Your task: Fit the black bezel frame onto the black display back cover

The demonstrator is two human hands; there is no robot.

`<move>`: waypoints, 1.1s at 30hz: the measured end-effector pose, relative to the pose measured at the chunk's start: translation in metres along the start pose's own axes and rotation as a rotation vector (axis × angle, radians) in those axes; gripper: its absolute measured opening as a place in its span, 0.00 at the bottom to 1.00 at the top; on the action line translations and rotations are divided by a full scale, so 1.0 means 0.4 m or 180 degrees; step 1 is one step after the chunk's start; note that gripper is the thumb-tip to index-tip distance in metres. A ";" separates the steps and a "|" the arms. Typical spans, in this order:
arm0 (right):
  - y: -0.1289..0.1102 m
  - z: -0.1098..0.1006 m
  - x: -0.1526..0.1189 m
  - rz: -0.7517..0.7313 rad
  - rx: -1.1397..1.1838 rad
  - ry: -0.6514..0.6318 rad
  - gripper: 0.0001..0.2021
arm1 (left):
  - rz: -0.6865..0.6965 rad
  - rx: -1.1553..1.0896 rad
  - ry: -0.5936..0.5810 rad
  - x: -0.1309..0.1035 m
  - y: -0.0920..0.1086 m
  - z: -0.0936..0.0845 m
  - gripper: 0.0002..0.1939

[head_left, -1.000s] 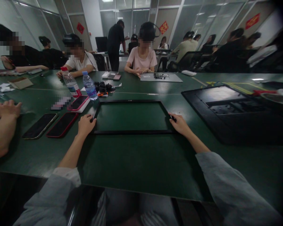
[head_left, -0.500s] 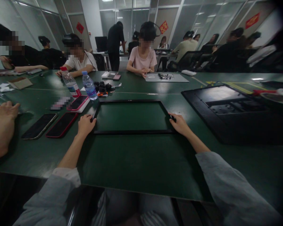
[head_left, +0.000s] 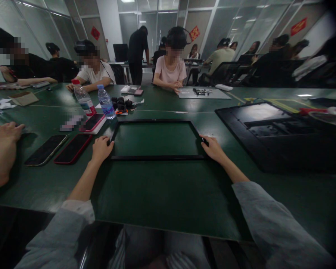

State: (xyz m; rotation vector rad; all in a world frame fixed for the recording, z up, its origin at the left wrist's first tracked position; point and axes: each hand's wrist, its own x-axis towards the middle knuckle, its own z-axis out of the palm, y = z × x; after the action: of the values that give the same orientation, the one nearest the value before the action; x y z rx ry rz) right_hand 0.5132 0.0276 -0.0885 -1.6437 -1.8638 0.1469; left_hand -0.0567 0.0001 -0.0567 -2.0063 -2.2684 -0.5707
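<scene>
A thin black rectangular frame, like a monitor bezel [head_left: 156,157], is level just at the green tabletop [head_left: 162,194], and the green surface shows through its opening. My left hand [head_left: 102,148] is closed around its left side. Around its right side my right hand [head_left: 212,147] is closed too, thumb on top. Whether the bezel rests on the table or hovers slightly above it, I cannot tell. Left of my left hand lie a red-edged phone [head_left: 73,148] and another dark phone [head_left: 46,150].
Two plastic bottles, one red-capped [head_left: 84,99] and one blue-capped [head_left: 106,102], stand behind the bezel's left corner. A large black panel [head_left: 268,130] lies to the right. Another person's arm [head_left: 2,157] rests at the left. Across the table, a person handles small parts by a grey board [head_left: 218,95].
The grey board across the table has slid to the right, with the person's hands beside it. My hands and the bezel have stayed in place.
</scene>
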 end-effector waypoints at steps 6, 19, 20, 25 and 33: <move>0.011 0.007 0.003 -0.0148 0.0064 0.0059 0.27 | -0.0014 -0.0034 0.0003 -0.001 0.000 -0.001 0.26; 0.013 0.009 0.004 -0.0158 0.0096 0.0066 0.28 | -0.0029 -0.0024 0.0009 -0.004 0.006 -0.002 0.25; 0.014 0.010 0.004 -0.0158 0.0090 0.0065 0.28 | -0.0027 -0.0023 0.0011 -0.004 0.006 -0.003 0.25; 0.018 0.008 0.007 -0.0220 -0.0001 0.0056 0.28 | -0.0030 -0.0015 -0.0008 -0.005 0.009 -0.005 0.26; 0.014 0.005 0.005 -0.0238 -0.0038 0.0046 0.28 | -0.0026 -0.0033 -0.0050 -0.001 0.001 -0.001 0.26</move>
State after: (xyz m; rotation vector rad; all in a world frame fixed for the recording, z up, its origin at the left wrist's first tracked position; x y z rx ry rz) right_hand 0.5169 0.0313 -0.0923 -1.5762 -1.9157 0.0921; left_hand -0.0562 -0.0005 -0.0561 -2.0142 -2.2883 -0.5708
